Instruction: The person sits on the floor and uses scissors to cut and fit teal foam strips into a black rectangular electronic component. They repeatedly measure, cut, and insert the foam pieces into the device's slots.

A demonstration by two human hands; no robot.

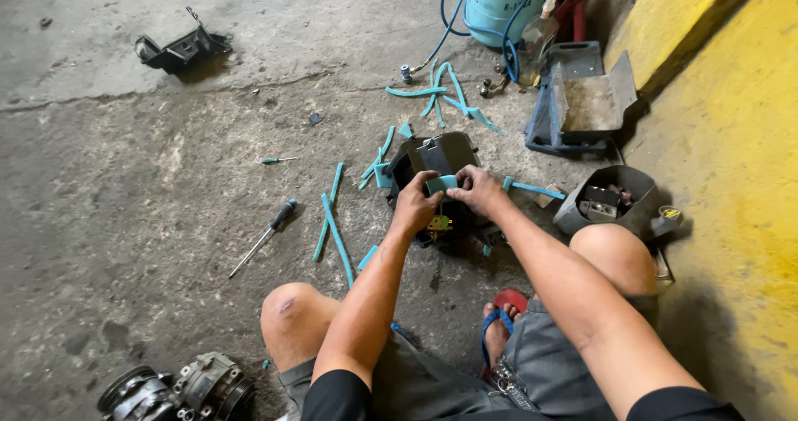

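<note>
We squat on the concrete floor (125,221), and our fingers meet over the black housing (445,159) just ahead of our knees. Well beyond our fingers stands the blue gas cylinder (499,1); well back on our left lies the compressor (179,392). Our left hand (416,206) and right hand (478,190) both pinch one teal foam strip (441,183) on the housing. A screwdriver (264,236) lies left of our fingers.
</note>
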